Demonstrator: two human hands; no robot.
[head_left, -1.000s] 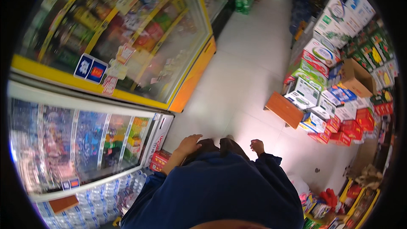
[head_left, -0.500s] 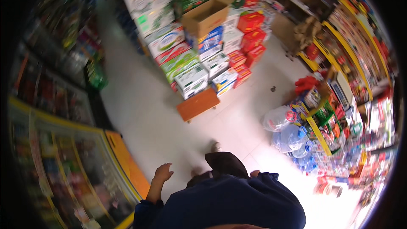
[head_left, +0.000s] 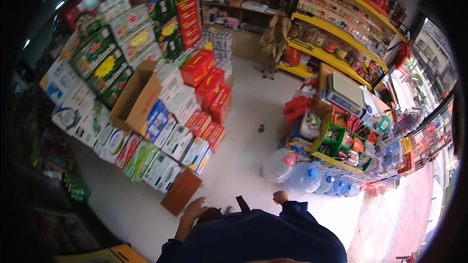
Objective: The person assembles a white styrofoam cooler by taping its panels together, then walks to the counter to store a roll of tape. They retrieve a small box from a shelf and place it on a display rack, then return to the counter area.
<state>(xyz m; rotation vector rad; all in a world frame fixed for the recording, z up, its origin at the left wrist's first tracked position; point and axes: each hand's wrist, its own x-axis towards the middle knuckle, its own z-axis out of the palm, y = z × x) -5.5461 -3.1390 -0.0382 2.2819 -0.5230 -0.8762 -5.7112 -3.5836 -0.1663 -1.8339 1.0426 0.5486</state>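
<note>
My left hand (head_left: 196, 209) hangs low in front of me with its fingers apart and nothing in them. Closest to it is a small reddish-brown wooden stool (head_left: 182, 191), which the hand appears not to touch. On the other side of my body, my right hand (head_left: 280, 197) is loosely curled, and I see no object in it. Large clear plastic water bottles (head_left: 303, 178) with blue caps stand on the floor just beyond that hand. Past the stool rises a stack of drink cartons (head_left: 161, 170), topped partway up by an opened brown cardboard box (head_left: 139, 95).
At the right, a counter carries a weighing scale (head_left: 346, 92) and green sweet trays (head_left: 336, 136). Yellow-edged shelves (head_left: 336, 29) line the far wall, with a jacket (head_left: 275, 41) draped before them. A tiled floor aisle (head_left: 243, 122) runs between the cartons and counter. Bright daylight enters at right.
My view has turned right, so the cartons and stool now lie further left and the counter shows more fully. My right hand has come forward into clearer view.
</note>
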